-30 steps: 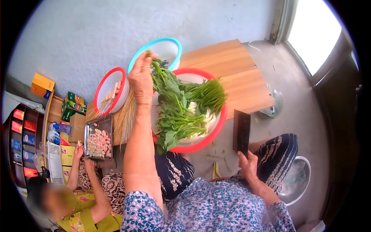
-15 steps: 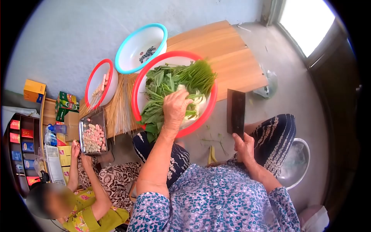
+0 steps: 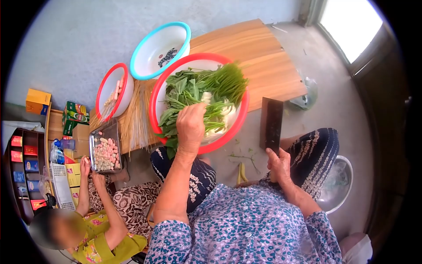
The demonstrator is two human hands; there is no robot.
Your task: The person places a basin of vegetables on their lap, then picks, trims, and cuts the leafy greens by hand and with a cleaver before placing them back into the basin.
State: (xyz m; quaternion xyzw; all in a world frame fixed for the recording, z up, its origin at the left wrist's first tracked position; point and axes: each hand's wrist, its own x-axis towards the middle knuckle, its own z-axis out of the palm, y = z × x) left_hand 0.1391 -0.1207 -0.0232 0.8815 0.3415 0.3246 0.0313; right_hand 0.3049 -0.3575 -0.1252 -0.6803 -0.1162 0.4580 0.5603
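Note:
My left hand [image 3: 191, 125] is in the big red-rimmed basin [image 3: 231, 143], its fingers curled down and closed around leafy greens [image 3: 180, 90]; the fingertips are hidden from me. Beside those leaves in the basin lie a bunch of thin, feathery green stalks [image 3: 228, 81] and some pale stem pieces [image 3: 228, 116]. In my right hand [image 3: 278, 166], by my right knee, is the handle of a cleaver [image 3: 271, 123], its broad dark blade pointing up and away from me, apart from the basin.
The basin rests on a wooden table [image 3: 263, 53]. A blue-rimmed basin [image 3: 156, 44], a smaller red-rimmed basin [image 3: 125, 94], skewers [image 3: 138, 116] and a metal tray of sausage pieces [image 3: 107, 154] stand leftward. Another person [image 3: 103, 229] works there. A metal bowl [image 3: 336, 189] sits right.
My left hand has shifted slightly left and down over the greens in the basin. The cleaver stays in my right hand, nearly still. The view has tilted a little.

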